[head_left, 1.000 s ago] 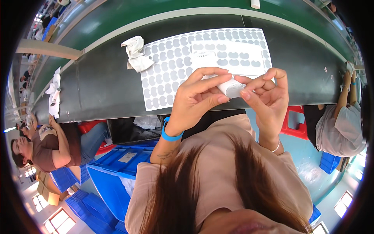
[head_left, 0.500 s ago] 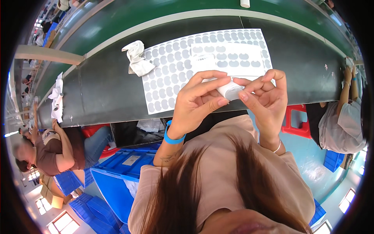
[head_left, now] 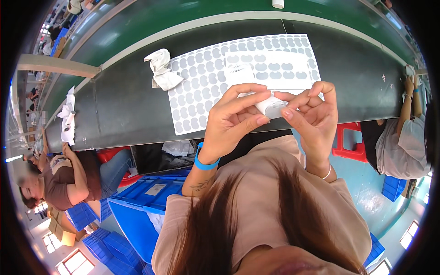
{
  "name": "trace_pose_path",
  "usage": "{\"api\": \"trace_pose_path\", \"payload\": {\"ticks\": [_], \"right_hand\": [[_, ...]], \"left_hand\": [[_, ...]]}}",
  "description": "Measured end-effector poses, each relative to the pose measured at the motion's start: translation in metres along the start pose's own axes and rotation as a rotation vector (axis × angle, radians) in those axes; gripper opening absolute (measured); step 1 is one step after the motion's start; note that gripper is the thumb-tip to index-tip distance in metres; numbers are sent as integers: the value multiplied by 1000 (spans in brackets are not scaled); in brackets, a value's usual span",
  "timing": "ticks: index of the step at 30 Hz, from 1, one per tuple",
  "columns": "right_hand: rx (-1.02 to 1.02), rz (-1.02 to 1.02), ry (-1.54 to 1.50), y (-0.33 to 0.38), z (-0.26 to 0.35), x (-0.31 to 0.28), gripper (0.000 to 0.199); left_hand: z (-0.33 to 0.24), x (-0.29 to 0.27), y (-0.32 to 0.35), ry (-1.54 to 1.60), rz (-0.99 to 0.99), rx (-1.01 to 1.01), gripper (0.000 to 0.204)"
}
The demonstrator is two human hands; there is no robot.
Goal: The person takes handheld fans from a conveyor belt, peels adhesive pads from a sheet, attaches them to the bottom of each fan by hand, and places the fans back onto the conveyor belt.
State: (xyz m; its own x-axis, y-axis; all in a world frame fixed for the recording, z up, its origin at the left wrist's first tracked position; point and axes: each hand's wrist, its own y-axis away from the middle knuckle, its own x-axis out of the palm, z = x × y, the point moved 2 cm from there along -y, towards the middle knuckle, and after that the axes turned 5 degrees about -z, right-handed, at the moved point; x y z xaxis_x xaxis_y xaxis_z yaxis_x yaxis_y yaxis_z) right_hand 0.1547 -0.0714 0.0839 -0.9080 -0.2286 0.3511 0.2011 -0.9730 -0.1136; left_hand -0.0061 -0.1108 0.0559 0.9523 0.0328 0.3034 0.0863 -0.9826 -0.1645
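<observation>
Between my hands, above the near edge of the black table, is a small white cylindrical part (head_left: 263, 107) with a grey sticker (head_left: 276, 111) at its right end. My left hand (head_left: 234, 118) grips the white part between thumb and fingers. At the other end, my right hand (head_left: 315, 112) pinches the sticker's edge with thumb and forefinger. Just beyond lies a large white sheet (head_left: 172, 103) covered in rows of grey rounded stickers. On top of it rests a smaller sheet (head_left: 270, 83), with some stickers gone.
Crumpled white paper (head_left: 163, 75) lies left of the sheets on the black table (head_left: 123, 110). Behind runs a green conveyor (head_left: 201, 13) carrying a white cylinder (head_left: 277, 3). A blue crate (head_left: 137, 201) stands at my left, a red stool (head_left: 348, 142) at my right. Co-workers sit on both sides.
The white cylinder on the green conveyor has shifted slightly left. My hands keep almost the same place and grip on the white part.
</observation>
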Motion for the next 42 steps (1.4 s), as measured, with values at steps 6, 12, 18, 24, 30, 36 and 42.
{"api": "trace_pose_path", "payload": {"ticks": [6,12,18,24,30,36,42], "right_hand": [[10,-7,16,1,0,0,43],[-39,3,56,1,-2,1,43],[-87,9,103,0,-2,3,43],[-52,-22,118,5,-2,6,44],[-83,-12,159,7,-1,5,42],[-76,-27,168,5,-1,7,42],[-76,-31,239,2,3,9,41]], "left_hand": [[0,0,1,-11,6,-6,37],[-1,3,2,5,-3,1,37],[-5,8,1,2,-51,-15,34],[-9,12,4,-74,-92,-8,33],[-7,15,6,-123,-120,6,32],[-6,15,4,-134,-119,12,31],[-6,16,2,-146,-140,24,31]]}}
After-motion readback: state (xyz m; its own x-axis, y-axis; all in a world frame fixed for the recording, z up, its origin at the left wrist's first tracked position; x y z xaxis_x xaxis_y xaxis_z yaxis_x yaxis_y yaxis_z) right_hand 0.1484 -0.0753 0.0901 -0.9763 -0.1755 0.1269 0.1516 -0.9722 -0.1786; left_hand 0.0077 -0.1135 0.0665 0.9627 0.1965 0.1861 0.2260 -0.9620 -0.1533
